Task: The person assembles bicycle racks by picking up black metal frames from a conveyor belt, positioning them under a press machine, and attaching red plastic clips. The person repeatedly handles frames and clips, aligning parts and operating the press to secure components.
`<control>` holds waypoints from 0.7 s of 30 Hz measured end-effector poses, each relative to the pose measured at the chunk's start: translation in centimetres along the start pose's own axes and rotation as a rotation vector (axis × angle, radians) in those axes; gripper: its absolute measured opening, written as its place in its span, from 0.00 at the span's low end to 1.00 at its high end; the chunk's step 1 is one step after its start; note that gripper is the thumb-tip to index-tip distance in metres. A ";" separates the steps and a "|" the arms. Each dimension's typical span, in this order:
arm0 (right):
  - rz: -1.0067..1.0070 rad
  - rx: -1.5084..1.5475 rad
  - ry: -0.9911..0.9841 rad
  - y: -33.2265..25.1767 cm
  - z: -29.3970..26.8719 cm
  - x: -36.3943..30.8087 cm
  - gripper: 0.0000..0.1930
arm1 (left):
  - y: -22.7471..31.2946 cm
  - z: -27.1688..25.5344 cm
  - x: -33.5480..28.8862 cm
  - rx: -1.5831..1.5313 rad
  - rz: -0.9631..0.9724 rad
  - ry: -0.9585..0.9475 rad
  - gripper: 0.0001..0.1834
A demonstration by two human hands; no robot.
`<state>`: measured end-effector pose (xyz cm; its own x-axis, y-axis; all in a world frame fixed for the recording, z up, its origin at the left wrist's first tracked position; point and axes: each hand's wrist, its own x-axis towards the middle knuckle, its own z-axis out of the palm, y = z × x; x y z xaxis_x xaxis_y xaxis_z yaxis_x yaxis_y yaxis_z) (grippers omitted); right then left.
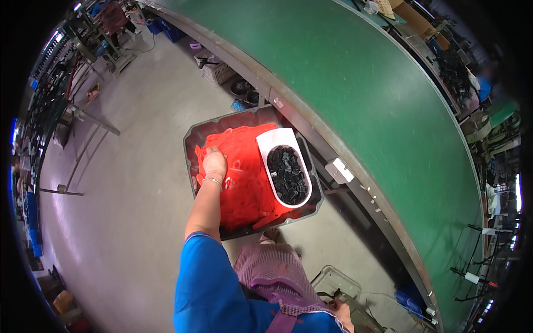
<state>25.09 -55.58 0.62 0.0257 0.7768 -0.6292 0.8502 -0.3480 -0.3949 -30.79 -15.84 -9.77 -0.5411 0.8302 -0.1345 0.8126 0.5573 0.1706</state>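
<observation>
My left hand [215, 163], with a bracelet at its wrist, reaches into a pile of flat red plastic pieces [241, 166]. Its fingers bend down together onto one of them, their tips partly hidden. The pieces fill a large black tub [191, 133] below the table edge. Resting on the tub's right side is a white oblong container [277, 136] full of small black parts [287, 173]. Low at the right, beside my apron, my right hand [342, 314] is partly covered by my body. Its fingers look curled, and what they hold, if anything, cannot be made out.
A long green-topped table [355, 72] curves along the right, a small white box [338, 170] at its edge. Below it stand a light basket [216, 72] and a clear tray [336, 280]. A metal stand [91, 119] is at left; black wire frames [474, 276] at far right.
</observation>
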 end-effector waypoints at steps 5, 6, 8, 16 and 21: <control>0.128 0.055 0.007 2.6 1.8 -0.4 0.18 | -0.4 1.0 2.4 -0.086 -0.373 -0.176 0.41; 0.130 0.033 0.000 2.3 1.9 -0.2 0.18 | -0.5 1.7 2.4 -0.045 -0.389 -0.182 0.40; 0.122 -0.015 -0.011 1.8 1.9 0.1 0.18 | -1.0 2.8 2.6 0.003 -0.296 -0.176 0.36; 0.082 0.031 -0.010 1.5 1.8 1.6 0.13 | -1.6 0.7 -0.7 -0.006 0.232 0.130 0.34; 0.142 -0.017 -0.028 -1.9 -0.1 3.2 0.13 | -1.7 -0.3 -5.4 0.095 0.735 -0.132 0.35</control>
<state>23.59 -52.38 -0.62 0.1315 0.7055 -0.6964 0.8480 -0.4439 -0.2895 -29.29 -21.25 -9.05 0.1740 0.9754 -0.1351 0.9728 -0.1489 0.1775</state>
